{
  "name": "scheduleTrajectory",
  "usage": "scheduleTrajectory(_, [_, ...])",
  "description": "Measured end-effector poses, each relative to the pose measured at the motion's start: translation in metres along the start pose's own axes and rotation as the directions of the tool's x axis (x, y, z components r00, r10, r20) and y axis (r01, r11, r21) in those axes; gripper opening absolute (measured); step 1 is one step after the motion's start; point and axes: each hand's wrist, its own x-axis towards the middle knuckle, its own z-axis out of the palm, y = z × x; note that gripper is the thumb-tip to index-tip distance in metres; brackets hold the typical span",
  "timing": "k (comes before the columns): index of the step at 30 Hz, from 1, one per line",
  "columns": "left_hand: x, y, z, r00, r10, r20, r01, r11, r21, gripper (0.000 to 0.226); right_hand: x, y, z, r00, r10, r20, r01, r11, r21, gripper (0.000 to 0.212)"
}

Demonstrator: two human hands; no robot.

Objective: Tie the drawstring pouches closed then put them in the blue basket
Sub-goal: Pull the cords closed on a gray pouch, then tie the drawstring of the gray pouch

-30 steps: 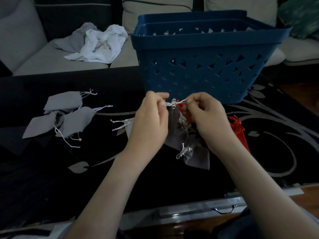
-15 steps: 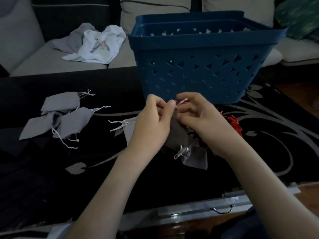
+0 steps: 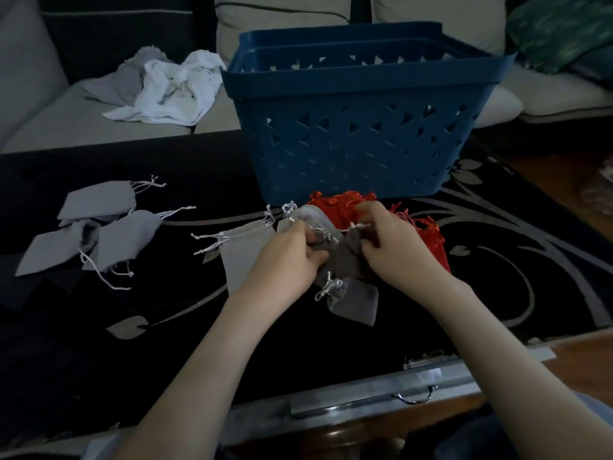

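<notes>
Two bare forearms reach in from the near edge of the head view and meet over the black table (image 3: 149, 343), just in front of the basket (image 3: 358, 144). The left hand (image 3: 285, 257) lies back-up, its fingers curled in and clamped on the neck of a dark pouch (image 3: 348, 260). The right hand (image 3: 394, 247) faces it, knuckles up, thumb and forefinger pinching the white cord (image 3: 356, 226) at the pouch's mouth. The dark pouch sits between both hands, outside the basket; whether it touches the table cannot be told. Red pouches (image 3: 335, 207) lie behind the hands, just before the basket's near wall. A tied pouch (image 3: 356, 302) lies near the wrists, and a flat pouch (image 3: 238, 250) is partly under the left hand. Several grey pouches (image 3: 99, 227) lie well to the left, cords loose. White cloths (image 3: 169, 84) sit on the sofa (image 3: 33, 121) behind.
</notes>
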Motion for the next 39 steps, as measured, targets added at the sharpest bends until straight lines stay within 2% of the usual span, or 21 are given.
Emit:
scheduleTrajectory(4, [0.000, -0.002, -0.002, 0.999, -0.009, -0.035, 0.009, 1.000, 0.010, 0.014, -0.003, -0.013, -0.005, 0.999, 0.019, -0.043, -0.023, 0.995, -0.099, 0.061])
scheduleTrajectory(8, [0.000, -0.006, -0.007, 0.998, 0.000, -0.061, 0.000, 1.000, 0.001, 0.008, 0.000, -0.032, 0.003, 0.990, -0.083, -0.114, 0.068, 0.990, -0.126, 0.068])
scheduleTrajectory(10, [-0.001, -0.007, -0.012, 0.995, 0.006, -0.102, -0.004, 1.000, 0.021, 0.004, 0.002, -0.045, 0.013, 0.982, -0.149, -0.114, 0.133, 0.982, -0.137, 0.065])
scheduleTrajectory(13, [-0.004, -0.017, -0.024, 0.976, 0.031, -0.216, -0.005, 0.993, 0.120, 0.013, 0.004, -0.067, 0.030, 0.978, -0.196, -0.075, 0.187, 0.976, -0.109, 0.051])
scheduleTrajectory(17, [-0.006, -0.049, -0.043, 0.947, -0.116, -0.300, 0.225, 0.905, 0.360, 0.032, 0.008, -0.094, 0.055, 0.976, -0.216, 0.011, 0.216, 0.972, -0.092, 0.050])
scheduleTrajectory(21, [-0.013, -0.099, -0.064, 0.887, -0.323, -0.330, 0.448, 0.777, 0.442, 0.041, 0.010, -0.121, 0.086, 0.966, -0.217, 0.141, 0.230, 0.969, -0.090, 0.048])
scheduleTrajectory(23, [-0.017, -0.122, -0.072, 0.877, -0.358, -0.320, 0.476, 0.736, 0.481, 0.040, 0.009, -0.130, 0.097, 0.952, -0.221, 0.212, 0.244, 0.966, -0.090, 0.047])
scheduleTrajectory(28, [-0.028, -0.148, -0.090, 0.901, -0.243, -0.360, 0.393, 0.807, 0.440, 0.024, 0.009, -0.142, 0.117, 0.938, -0.205, 0.278, 0.217, 0.976, -0.013, 0.047])
scheduleTrajectory(33, [-0.033, -0.160, -0.096, 0.856, -0.253, -0.452, 0.469, 0.747, 0.471, 0.023, 0.005, -0.146, 0.121, 0.923, -0.185, 0.338, 0.177, 0.983, 0.054, 0.045])
scheduleTrajectory(35, [-0.033, -0.163, -0.098, 0.847, -0.247, -0.471, 0.460, 0.785, 0.414, 0.020, 0.003, -0.147, 0.122, 0.915, -0.193, 0.354, 0.178, 0.981, 0.074, 0.045])
scheduleTrajectory(39, [-0.033, -0.155, -0.106, 0.806, -0.148, -0.573, 0.385, 0.866, 0.318, 0.020, 0.003, -0.148, 0.121, 0.909, -0.209, 0.361, 0.172, 0.976, 0.133, 0.045])
